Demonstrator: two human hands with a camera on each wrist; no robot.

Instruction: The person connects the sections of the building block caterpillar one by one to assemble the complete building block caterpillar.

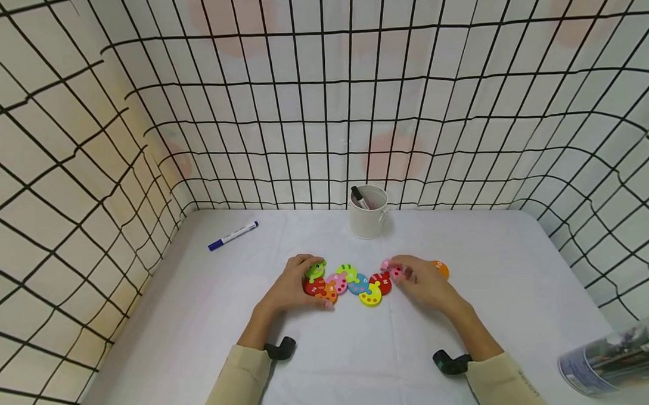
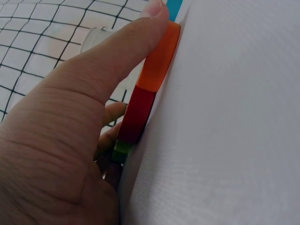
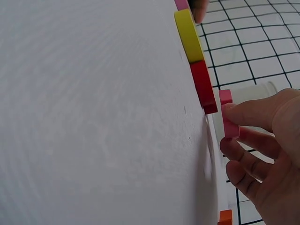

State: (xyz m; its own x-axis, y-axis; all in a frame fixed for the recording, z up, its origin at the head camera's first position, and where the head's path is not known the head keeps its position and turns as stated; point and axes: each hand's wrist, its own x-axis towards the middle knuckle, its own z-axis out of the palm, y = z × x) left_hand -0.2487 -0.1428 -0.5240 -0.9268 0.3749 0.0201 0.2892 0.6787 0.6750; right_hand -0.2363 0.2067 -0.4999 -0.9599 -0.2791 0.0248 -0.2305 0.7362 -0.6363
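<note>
A joined row of colourful numbered puzzle pieces (image 1: 358,283) lies on the white table, with a green face piece (image 1: 316,270) at its left end. My left hand (image 1: 297,285) holds that end, fingers by the face and thumb along the near side. In the left wrist view, the thumb reaches an orange piece (image 2: 160,61) beside a red piece (image 2: 136,115). My right hand (image 1: 425,282) pinches a pink puzzle piece (image 3: 229,117) between thumb and fingers. It is slightly off the table, apart from the row's red end piece (image 3: 203,86).
A separate orange piece (image 1: 441,269) lies just beyond my right hand, partly covered. Behind the row stands a white bucket (image 1: 366,222) with a marker in it. Another marker (image 1: 233,235) lies at the back left. A clear jar (image 1: 614,356) is at the right edge.
</note>
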